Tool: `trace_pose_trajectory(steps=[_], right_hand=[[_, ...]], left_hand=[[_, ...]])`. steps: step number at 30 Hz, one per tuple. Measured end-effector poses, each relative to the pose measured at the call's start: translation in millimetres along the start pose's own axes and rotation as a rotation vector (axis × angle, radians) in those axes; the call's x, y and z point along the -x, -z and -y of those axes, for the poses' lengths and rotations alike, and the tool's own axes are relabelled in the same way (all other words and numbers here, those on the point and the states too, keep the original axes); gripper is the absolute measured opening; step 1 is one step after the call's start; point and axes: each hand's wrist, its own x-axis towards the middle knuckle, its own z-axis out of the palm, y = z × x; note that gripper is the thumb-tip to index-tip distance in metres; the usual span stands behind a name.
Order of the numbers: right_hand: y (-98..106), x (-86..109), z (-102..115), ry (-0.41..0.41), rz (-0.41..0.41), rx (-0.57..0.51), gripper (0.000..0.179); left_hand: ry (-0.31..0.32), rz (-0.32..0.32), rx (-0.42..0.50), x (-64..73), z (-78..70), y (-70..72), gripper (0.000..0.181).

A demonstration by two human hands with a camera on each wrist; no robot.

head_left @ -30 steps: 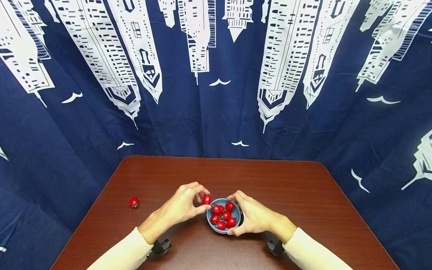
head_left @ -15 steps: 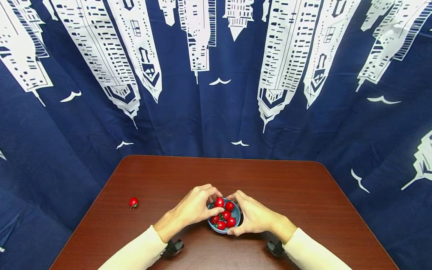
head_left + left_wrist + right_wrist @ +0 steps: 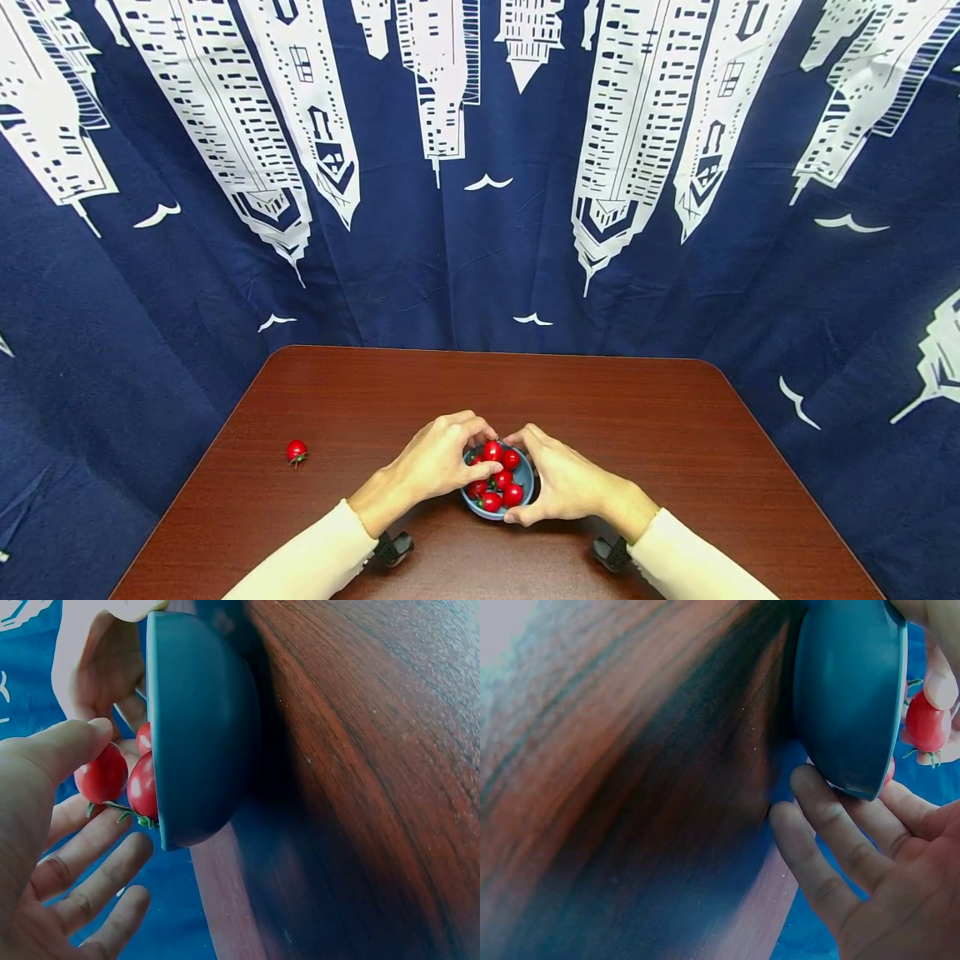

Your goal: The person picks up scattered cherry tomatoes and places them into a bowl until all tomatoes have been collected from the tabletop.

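Note:
A small blue bowl (image 3: 528, 483) stands on the table with several red cherry tomatoes (image 3: 513, 495) in it. Between thumb and fingers, my left hand (image 3: 438, 457) pinches one cherry tomato (image 3: 101, 774) with a green stem, just over the bowl's left side. My right hand (image 3: 573, 482) grips the bowl from the right, thumb at the near rim and fingers at the far side. In the right wrist view the bowl's outer wall (image 3: 847, 697) lies between them. The left hand covers part of the bowl in the head view.
Far to the left, a single cherry tomato (image 3: 297, 451) lies on the brown wooden table (image 3: 637, 400). A dark blue cloth (image 3: 465, 250) with white building prints hangs behind the table.
My left hand has carried the cherry tomato rightward from the bowl's left edge to over the bowl, mostly in the first half second. The right hand and bowl have stayed put.

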Motion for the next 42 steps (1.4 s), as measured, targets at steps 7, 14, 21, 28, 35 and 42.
trace_pose_trajectory(steps=[7, 14, 21, 28, 35, 42], right_hand=[[-1, 0.5, -1, 0.013, -0.010, 0.032, 0.090], [0, -0.1, 0, -0.013, 0.002, 0.031, 0.093], [0, -0.5, 0, -0.017, 0.001, 0.029, 0.093], [-2, -0.2, -1, -0.015, -0.001, 0.030, 0.093], [-2, 0.2, -1, -0.023, -0.003, 0.020, 0.093], [-3, 0.6, -1, -0.039, 0.000, -0.004, 0.093]], left_hand=[[0.029, 0.014, -0.034, 0.1, -0.8, -0.4, 0.046], [0.038, 0.026, -0.029, 1.1, 0.1, 3.4, 0.063], [0.037, 0.017, -0.072, 2.8, 1.4, 8.7, 0.064], [0.065, 0.016, -0.087, 8.7, 1.9, 15.7, 0.064], [0.086, 0.000, -0.105, 18.1, 8.3, 24.2, 0.062], [0.123, -0.039, -0.152, 35.6, 23.1, 33.1, 0.055]])
